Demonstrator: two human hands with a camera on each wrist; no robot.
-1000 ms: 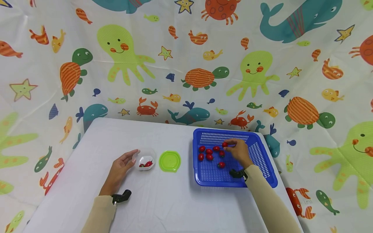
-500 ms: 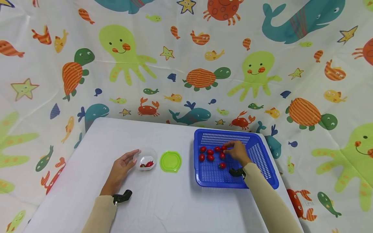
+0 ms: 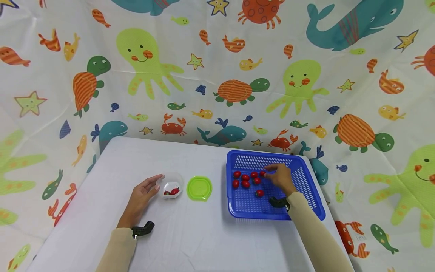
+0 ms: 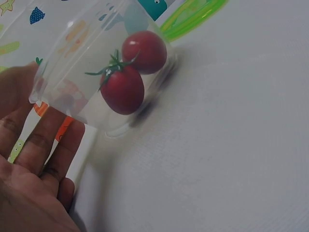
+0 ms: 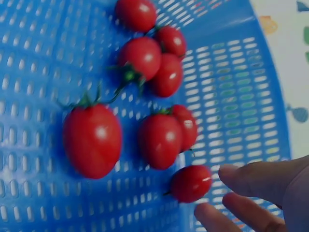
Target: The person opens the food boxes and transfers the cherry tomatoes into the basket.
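Observation:
A clear plastic container [image 3: 171,186] with two cherry tomatoes [image 4: 123,89] in it stands on the white table. My left hand [image 3: 144,192] is at its left side, fingers nearly straight and touching the wall and rim. Over the blue basket [image 3: 259,209], my right hand [image 3: 280,176] reaches down from the right with thumb and fingers spread. Just beyond those fingertips a cherry tomato [image 5: 191,183] lies on its side, apart from them in the right wrist view. Several more cherry tomatoes [image 5: 92,140], some with green stems, lie in the basket's left half.
A bright green lid [image 3: 199,188] lies flat between the container and the basket. Behind the white table [image 3: 190,238] hangs a curtain [image 3: 210,53] printed with sea animals. Each wrist wears a small black camera [image 3: 143,229].
The tomato between my right fingertips has come down to the basket floor and been let go. A neighbouring tomato has shifted slightly left. My left hand and the container have stayed put.

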